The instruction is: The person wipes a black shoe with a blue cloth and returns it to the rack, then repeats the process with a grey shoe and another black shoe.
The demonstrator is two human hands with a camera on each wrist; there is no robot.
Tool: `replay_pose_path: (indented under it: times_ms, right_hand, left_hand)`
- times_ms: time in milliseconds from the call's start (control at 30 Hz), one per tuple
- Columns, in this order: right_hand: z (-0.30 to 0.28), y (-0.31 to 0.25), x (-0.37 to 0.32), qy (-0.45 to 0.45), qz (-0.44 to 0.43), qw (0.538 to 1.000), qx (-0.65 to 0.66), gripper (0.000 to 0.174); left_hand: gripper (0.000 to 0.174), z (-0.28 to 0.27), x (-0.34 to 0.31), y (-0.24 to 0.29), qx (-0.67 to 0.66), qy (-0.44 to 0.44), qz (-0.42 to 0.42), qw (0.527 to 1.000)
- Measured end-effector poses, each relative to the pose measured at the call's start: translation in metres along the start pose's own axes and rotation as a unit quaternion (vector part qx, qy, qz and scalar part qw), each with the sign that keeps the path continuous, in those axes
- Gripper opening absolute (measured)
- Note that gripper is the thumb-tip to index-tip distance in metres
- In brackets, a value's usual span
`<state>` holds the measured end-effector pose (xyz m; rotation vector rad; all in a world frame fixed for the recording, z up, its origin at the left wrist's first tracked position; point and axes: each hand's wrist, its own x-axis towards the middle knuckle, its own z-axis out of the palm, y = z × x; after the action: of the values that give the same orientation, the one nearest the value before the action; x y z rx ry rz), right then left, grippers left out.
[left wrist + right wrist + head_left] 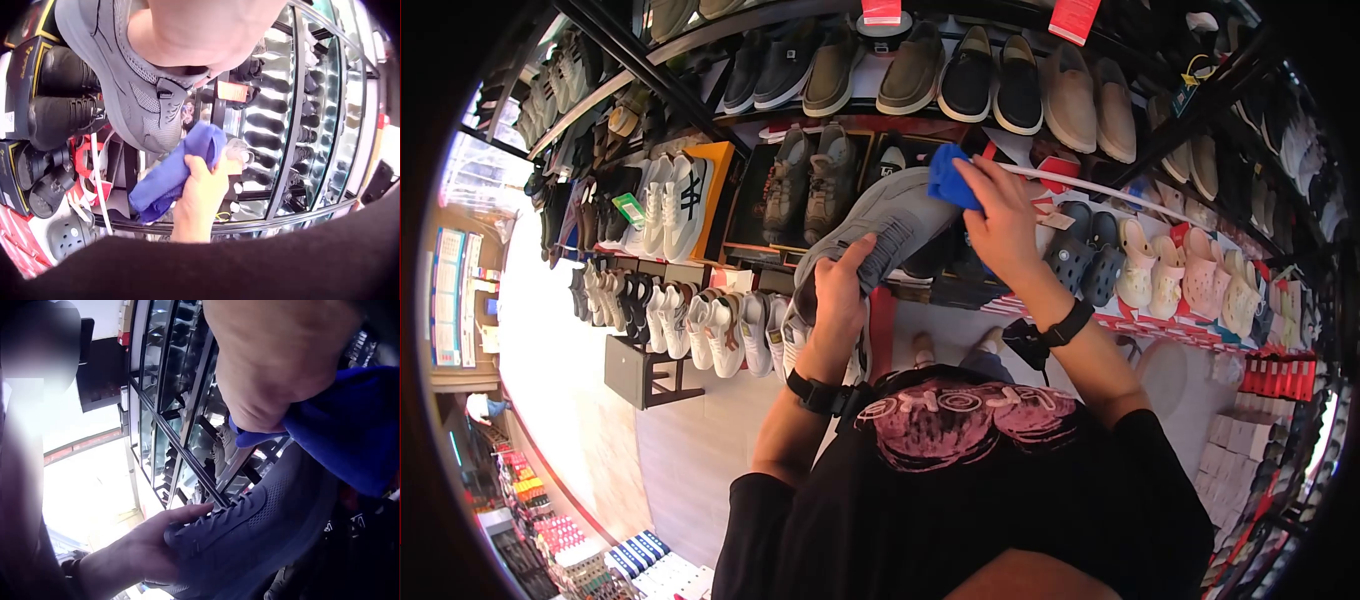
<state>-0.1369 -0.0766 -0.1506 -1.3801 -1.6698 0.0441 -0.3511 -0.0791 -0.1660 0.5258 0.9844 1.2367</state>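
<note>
"What's on the upper shelf, beyond both hands?"
"A row of slip-on shoes."
"And the shelf below?"
"Clogs right of the right hand, boxed hiking shoes beyond the left hand, white sneakers further left, by an orange box."

Can make out an H and an O among the pink letters across the chest of the black T-shirt, but no whole word. Can see gold lettering on the side of the dark shoe box, too small to read. Cannot read the red tags at the top shelf's edge or the green tag.
</note>
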Motion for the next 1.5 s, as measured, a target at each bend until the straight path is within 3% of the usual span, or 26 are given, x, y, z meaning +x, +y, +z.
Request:
replay_pose_path:
  times_ms: [67, 133, 233, 400, 467, 567, 733, 767, 900, 967, 1067, 1133, 1167, 1233, 1267, 1333, 1400, 1467, 1500]
  right_hand:
    - [0.007, -0.012, 0.003, -0.025, -0.091, 0.989, -0.114, 0.052]
    - [0.016, -0.017, -0.006, -0.030, -0.117, 0.982, -0.142, 0.051]
    - [0.017, -0.035, -0.023, -0.092, -0.139, 0.986, -0.006, 0.049]
    - [0.014, -0.044, -0.034, -0.102, -0.196, 0.975, 0.011, 0.043]
    - [0.010, -0.027, -0.028, -0.063, -0.197, 0.977, -0.055, 0.043]
    - [0.000, 0.006, -0.009, -0.005, -0.122, 0.989, -0.083, 0.052]
    - [-0.004, 0.010, 0.018, 0.088, -0.081, 0.992, -0.051, 0.051]
    - [-0.001, 0.005, 0.018, 0.069, -0.083, 0.993, -0.038, 0.052]
    - [0.010, -0.018, -0.003, 0.017, -0.086, 0.996, -0.018, 0.060]
    - [0.017, -0.026, -0.022, -0.026, -0.094, 0.995, 0.015, 0.061]
    - [0.023, -0.030, -0.050, -0.059, -0.114, 0.990, 0.061, 0.061]
    - [0.022, -0.026, -0.068, -0.161, -0.129, 0.975, 0.082, 0.057]
    - [0.021, -0.023, -0.075, -0.162, -0.133, 0.974, 0.084, 0.057]
    - [0.016, -0.012, -0.086, -0.308, -0.160, 0.936, 0.059, 0.052]
    - [0.015, -0.006, -0.090, -0.310, -0.164, 0.935, 0.060, 0.052]
    - [0.011, 0.001, -0.090, -0.397, -0.118, 0.900, 0.137, 0.050]
    - [0.005, 0.000, -0.074, -0.356, -0.079, 0.919, 0.151, 0.050]
    - [0.001, -0.009, -0.045, -0.169, -0.031, 0.968, 0.181, 0.050]
    - [0.002, -0.012, -0.031, -0.136, -0.024, 0.974, 0.180, 0.051]
  left_hand:
    - [0.018, 0.006, -0.001, -0.005, -0.033, -0.017, -0.020, 0.999]
    - [0.018, 0.007, 0.001, -0.008, -0.039, -0.010, -0.030, 0.999]
    - [0.016, 0.001, 0.003, -0.010, -0.059, -0.005, -0.045, 0.997]
    - [0.019, -0.003, 0.003, -0.006, -0.124, -0.002, -0.080, 0.989]
    - [0.021, -0.008, 0.004, -0.009, -0.104, -0.007, -0.057, 0.993]
    - [0.024, -0.016, 0.008, -0.013, -0.129, -0.014, -0.078, 0.988]
    - [0.033, -0.008, 0.001, -0.009, -0.160, -0.036, -0.132, 0.978]
    - [0.040, -0.002, -0.001, -0.007, -0.164, -0.048, -0.145, 0.974]
    - [0.041, 0.005, 0.000, -0.001, -0.183, -0.037, -0.180, 0.966]
    - [0.043, 0.006, 0.000, 0.006, -0.236, -0.075, -0.208, 0.946]
    - [0.037, 0.000, 0.009, 0.001, -0.243, -0.023, -0.155, 0.957]
    - [0.038, -0.001, 0.009, 0.007, -0.267, -0.024, -0.148, 0.952]
    - [0.038, -0.001, 0.009, 0.010, -0.289, -0.025, -0.144, 0.946]
    - [0.039, -0.005, 0.009, 0.014, -0.291, -0.030, -0.138, 0.946]
    - [0.039, -0.007, 0.009, 0.015, -0.289, -0.036, -0.135, 0.947]
    - [0.038, -0.005, 0.004, 0.021, -0.303, -0.039, -0.139, 0.942]
    - [0.038, -0.006, 0.005, 0.022, -0.317, -0.044, -0.142, 0.937]
    - [0.036, -0.012, 0.008, 0.013, -0.311, -0.029, -0.152, 0.938]
    - [0.036, -0.011, 0.007, 0.011, -0.309, -0.029, -0.155, 0.938]
